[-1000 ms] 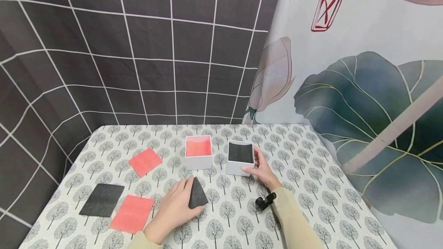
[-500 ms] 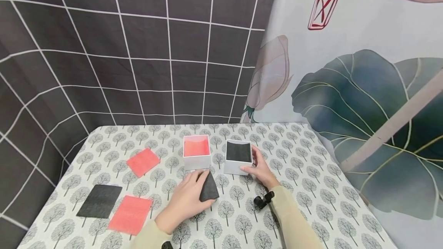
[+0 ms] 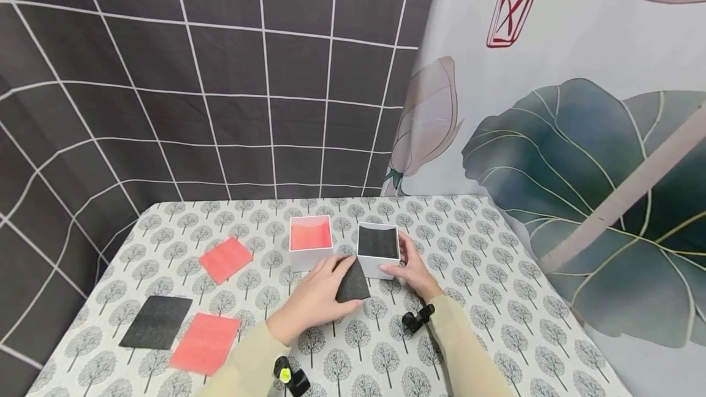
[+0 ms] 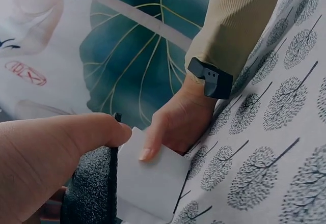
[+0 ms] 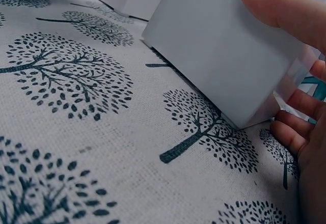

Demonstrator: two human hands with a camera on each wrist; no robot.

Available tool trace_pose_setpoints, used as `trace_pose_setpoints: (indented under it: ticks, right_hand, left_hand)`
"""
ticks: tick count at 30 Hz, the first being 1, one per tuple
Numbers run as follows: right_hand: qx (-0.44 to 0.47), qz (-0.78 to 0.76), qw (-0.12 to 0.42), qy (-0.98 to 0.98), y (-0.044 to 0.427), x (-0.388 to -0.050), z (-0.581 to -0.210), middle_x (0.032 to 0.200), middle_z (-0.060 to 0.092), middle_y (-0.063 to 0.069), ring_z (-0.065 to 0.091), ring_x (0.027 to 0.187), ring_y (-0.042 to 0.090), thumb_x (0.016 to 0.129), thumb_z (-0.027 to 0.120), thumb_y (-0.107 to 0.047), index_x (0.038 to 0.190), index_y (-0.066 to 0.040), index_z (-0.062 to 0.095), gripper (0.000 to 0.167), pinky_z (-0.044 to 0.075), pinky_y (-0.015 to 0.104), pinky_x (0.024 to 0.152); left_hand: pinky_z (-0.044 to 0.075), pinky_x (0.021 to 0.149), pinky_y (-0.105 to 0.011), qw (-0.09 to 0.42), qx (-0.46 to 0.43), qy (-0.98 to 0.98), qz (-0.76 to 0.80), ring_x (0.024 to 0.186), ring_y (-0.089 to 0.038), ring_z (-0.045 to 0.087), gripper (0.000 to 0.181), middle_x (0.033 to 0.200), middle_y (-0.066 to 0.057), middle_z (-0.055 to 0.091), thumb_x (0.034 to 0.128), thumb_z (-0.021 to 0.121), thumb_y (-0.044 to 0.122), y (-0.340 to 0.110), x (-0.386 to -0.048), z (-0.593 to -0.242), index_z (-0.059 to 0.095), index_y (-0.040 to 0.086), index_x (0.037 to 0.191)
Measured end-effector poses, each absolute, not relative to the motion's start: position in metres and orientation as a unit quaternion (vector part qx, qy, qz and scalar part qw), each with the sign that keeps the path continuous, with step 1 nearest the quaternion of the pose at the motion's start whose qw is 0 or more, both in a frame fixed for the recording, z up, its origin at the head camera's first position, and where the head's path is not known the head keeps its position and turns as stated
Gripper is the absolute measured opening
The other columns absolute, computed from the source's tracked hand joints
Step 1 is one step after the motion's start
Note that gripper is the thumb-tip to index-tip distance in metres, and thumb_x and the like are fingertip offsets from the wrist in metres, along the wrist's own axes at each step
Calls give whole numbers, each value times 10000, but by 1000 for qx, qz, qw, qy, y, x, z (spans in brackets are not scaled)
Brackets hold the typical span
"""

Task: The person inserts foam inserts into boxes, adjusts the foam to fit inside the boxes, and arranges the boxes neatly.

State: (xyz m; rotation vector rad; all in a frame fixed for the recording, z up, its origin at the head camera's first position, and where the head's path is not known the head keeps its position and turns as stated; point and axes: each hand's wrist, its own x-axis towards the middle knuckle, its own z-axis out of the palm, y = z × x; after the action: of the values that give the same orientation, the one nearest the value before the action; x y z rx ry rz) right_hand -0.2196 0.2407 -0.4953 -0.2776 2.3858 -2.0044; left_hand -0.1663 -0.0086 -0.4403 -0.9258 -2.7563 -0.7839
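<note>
My left hand (image 3: 315, 294) pinches a black felt piece (image 3: 353, 282) by its edge, just in front of the two white boxes. In the left wrist view the thumb lies over the rim of this dark felt (image 4: 91, 188). My right hand (image 3: 412, 269) grips the right white box (image 3: 380, 267) at its right front corner, with the thumb on the front face. Black material (image 3: 378, 241) shows inside that box. Beside it on the left stands another white box (image 3: 310, 260) with red material (image 3: 311, 236) inside.
On the left of the table (image 3: 441, 336) lie a red felt square (image 3: 226, 260), a black felt square (image 3: 156, 322) and a second red felt square (image 3: 205, 343). A dark gridded curtain (image 3: 220, 78) hangs behind, and a lotus-patterned one (image 3: 551, 158) at the right.
My left hand has carried the black felt piece rightward and forward, closer to the right box. The right hand has kept its grip on that box.
</note>
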Motion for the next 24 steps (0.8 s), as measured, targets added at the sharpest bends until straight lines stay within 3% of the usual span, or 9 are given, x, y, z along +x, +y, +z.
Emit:
trace_pose_setpoints:
  ticks: [8, 20, 24]
  right_hand:
    - [-91, -635, 13, 767, 242, -218, -494, 1268, 409, 189, 490, 1043, 233, 748, 735, -3, 1458, -84, 198, 893, 452, 321, 882]
    - [-120, -637, 12, 761, 244, -220, -495, 1271, 397, 225, 491, 1030, 193, 744, 684, 78, 1458, -21, 172, 884, 444, 271, 877]
    - [-118, -636, 22, 763, 245, -221, -495, 1301, 391, 217, 497, 1063, 214, 751, 688, 66, 1459, -32, 167, 884, 443, 302, 895]
  left_hand:
    - [498, 835, -384, 50, -341, -903, -256, 1186, -230, 434, 831, 1362, -90, 415, 747, 676, 515, 6, -185, -433, 385, 119, 1417]
    - [454, 929, -383, 29, -394, -889, -232, 1209, -239, 417, 805, 1359, -100, 416, 751, 692, 467, 26, -216, -429, 406, 93, 1404]
    - [455, 930, -378, 20, -406, -885, -226, 1207, -243, 413, 805, 1373, -114, 399, 764, 685, 460, 32, -225, -427, 389, 85, 1412]
